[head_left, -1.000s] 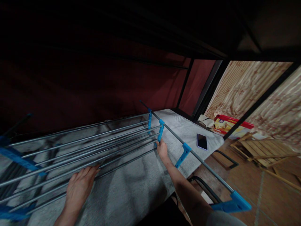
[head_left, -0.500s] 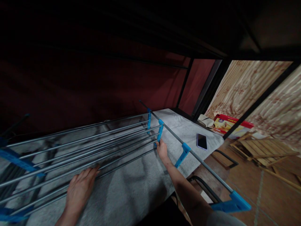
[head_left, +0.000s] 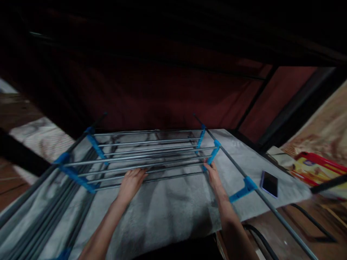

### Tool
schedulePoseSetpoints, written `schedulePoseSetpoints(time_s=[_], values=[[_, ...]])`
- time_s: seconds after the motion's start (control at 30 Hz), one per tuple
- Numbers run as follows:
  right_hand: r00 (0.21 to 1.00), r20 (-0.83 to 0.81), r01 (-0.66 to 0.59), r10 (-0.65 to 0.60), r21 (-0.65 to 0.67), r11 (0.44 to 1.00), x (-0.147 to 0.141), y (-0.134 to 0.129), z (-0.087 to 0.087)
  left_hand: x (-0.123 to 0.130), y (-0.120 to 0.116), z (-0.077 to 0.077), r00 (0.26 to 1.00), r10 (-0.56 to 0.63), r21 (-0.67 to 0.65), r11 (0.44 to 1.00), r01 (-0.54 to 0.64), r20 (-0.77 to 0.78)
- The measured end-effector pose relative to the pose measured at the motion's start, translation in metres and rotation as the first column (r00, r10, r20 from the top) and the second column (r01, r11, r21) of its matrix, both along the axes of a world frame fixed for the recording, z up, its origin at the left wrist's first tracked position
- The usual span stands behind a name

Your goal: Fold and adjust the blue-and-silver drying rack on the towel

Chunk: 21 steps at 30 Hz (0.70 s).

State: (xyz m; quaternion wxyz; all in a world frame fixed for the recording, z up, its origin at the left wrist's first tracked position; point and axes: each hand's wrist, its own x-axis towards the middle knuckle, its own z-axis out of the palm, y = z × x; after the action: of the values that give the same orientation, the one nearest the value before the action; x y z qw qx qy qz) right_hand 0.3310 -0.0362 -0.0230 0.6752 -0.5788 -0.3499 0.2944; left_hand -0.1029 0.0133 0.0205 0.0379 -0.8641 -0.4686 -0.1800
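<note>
A rack of grey metal rods [head_left: 159, 157] joined by blue plastic brackets lies across the grey cloth-covered surface in front of me. My left hand [head_left: 133, 180] rests over the nearer rods, its fingers together and curled across them; the fingertips are partly hidden. My right hand [head_left: 213, 172] pinches the lower end of a blue bracket [head_left: 214, 153] at the rack's right side, where the rod ends meet it. Another blue bracket [head_left: 244, 189] sticks out from the long right-hand rod [head_left: 235, 163], nearer to me. On the left, a blue bracket [head_left: 77, 177] carries the opposite rod ends.
A phone [head_left: 269, 183] lies on the grey cloth [head_left: 168, 213] at the right. Several loose grey rods [head_left: 51, 213] lie at the left. Dark frame posts [head_left: 256, 97] and a reddish back panel [head_left: 162, 97] stand behind. A red and yellow package [head_left: 320, 169] is beyond the right edge.
My view has turned left, so the rack's left end and the loose rods now show more fully. Both hands keep about the same places on the rack.
</note>
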Motion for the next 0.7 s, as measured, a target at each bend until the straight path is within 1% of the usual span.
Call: schedulePoseSetpoints(time_s=[0.07,0.1,0.27,0.4,0.57,0.7], values=[[0.999,-0.047,-0.019,0.019,-0.002,1.0,0.007,0.005,-0.006,0.002,-0.001,0.003,1.0,0.018,-0.042,0.999,-0.017,0.009],[0.999,-0.047,-0.007,0.006,-0.008,1.0,0.01,0.008,-0.009,0.003,-0.002,0.004,1.0,0.02,-0.057,0.998,-0.018,0.018],[0.994,-0.105,-0.007,0.004,-0.024,1.0,0.02,0.015,-0.022,0.001,-0.005,0.003,0.997,-0.001,-0.057,0.998,0.006,0.082],[0.988,-0.156,-0.024,0.022,-0.013,1.0,0.019,0.013,-0.023,-0.005,-0.009,-0.002,0.996,0.001,-0.045,0.999,0.004,0.093],[0.991,-0.13,-0.033,0.032,-0.004,0.999,0.019,0.014,-0.022,-0.014,-0.014,-0.012,0.992,0.1,-0.057,0.994,-0.096,0.078],[0.992,-0.123,-0.031,0.03,-0.004,1.0,0.02,0.015,-0.023,-0.009,-0.017,-0.016,0.985,0.134,-0.064,0.99,-0.128,0.105]])
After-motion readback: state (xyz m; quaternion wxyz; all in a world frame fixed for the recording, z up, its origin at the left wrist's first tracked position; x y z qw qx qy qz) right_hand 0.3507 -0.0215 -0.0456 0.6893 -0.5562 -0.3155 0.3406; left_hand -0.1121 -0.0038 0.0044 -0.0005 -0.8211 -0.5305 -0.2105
